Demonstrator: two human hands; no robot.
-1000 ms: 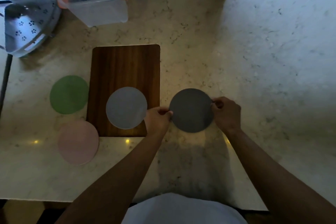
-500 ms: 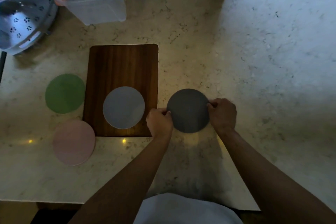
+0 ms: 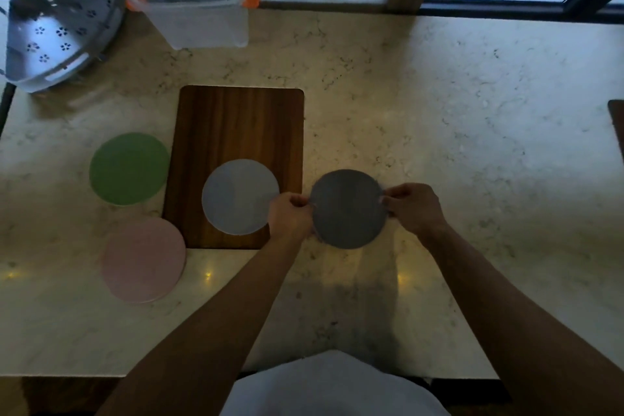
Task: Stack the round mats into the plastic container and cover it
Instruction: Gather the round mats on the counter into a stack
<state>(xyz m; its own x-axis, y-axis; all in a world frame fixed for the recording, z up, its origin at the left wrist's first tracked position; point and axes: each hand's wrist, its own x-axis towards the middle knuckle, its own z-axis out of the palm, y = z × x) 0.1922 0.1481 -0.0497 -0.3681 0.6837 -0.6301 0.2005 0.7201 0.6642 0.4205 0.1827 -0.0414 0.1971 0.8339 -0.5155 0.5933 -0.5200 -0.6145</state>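
We pinch the dark grey mat (image 3: 347, 209) at its edges, left hand (image 3: 289, 215) closed on it at 9 o'clock, right hand (image 3: 412, 208) at 3 o'clock, over the desk (image 3: 472, 145). The light grey mat (image 3: 236, 196) lies on the wooden board (image 3: 239, 125); green mat (image 3: 129, 168) and pink mat (image 3: 143, 258) lie left. The plastic container (image 3: 199, 20) stands at 11 o'clock.
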